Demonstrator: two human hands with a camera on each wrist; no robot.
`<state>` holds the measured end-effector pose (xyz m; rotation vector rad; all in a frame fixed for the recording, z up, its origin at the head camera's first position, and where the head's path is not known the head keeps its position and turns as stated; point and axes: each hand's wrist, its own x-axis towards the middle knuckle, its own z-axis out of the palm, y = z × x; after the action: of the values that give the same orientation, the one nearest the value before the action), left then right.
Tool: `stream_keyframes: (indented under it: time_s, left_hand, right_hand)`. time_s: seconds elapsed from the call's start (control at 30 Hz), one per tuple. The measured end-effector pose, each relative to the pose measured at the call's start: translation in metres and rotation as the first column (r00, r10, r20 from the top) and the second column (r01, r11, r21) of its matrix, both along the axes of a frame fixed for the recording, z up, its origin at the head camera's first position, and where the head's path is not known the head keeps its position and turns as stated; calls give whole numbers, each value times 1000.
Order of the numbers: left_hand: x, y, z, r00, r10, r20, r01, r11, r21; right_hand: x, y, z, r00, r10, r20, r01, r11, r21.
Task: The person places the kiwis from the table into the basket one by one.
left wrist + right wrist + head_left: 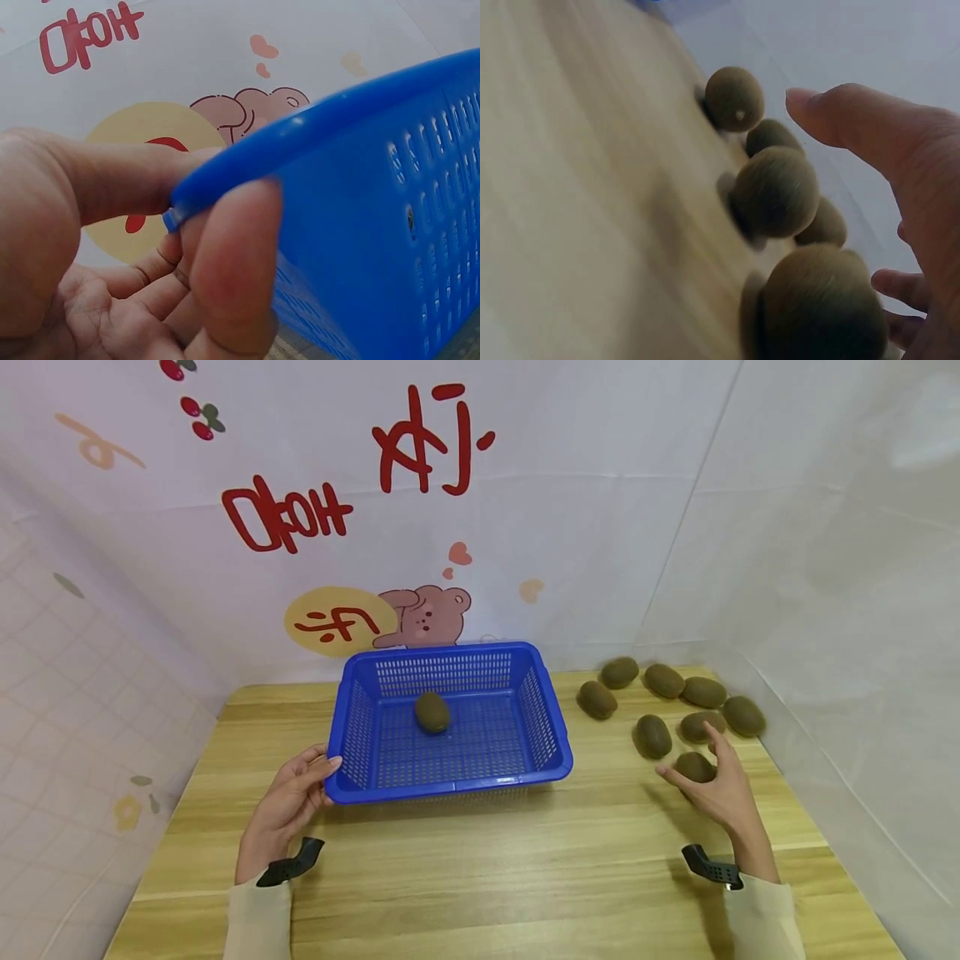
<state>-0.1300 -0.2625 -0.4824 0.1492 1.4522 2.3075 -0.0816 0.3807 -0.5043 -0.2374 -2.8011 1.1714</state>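
My left hand (281, 810) pinches the near-left corner of a blue perforated plastic basket (450, 788). In the left wrist view, thumb and fingers lie on either side of the basket rim (300, 124). One brown kiwi (432, 712) lies inside the basket. Over on the right, my right hand (726, 793) hovers at the nearest loose kiwi (694, 766), thumb and fingers spread apart around it. The right wrist view shows that kiwi (821, 300) below the spread hand (930, 172), with a gap between the thumb and the fruit.
Several more kiwis lie loose on the wooden table (465, 877), among them one kiwi (652, 737) left of the right hand and another kiwi (745, 717) near the right wall. A white printed cloth (600, 510) hangs behind the table and along both sides.
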Motion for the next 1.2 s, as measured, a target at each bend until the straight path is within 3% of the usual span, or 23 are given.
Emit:
stream_keyframes:
  time_s: [0.27, 0.6, 1.2]
  left_hand:
    - [-2, -1, 2, 1000, 2, 0, -2, 1000, -3]
    - [-1, -2, 0, 1000, -18, 1, 18, 999, 34]
    - [-1, -2, -3, 1000, -4, 16, 3, 1000, 31]
  right_hand:
    - [10, 4, -13, 995, -72, 72, 72, 997, 8]
    - [18, 7, -12, 979, -176, 108, 172, 984, 44]
    - [15, 9, -6, 979, -192, 74, 186, 979, 77]
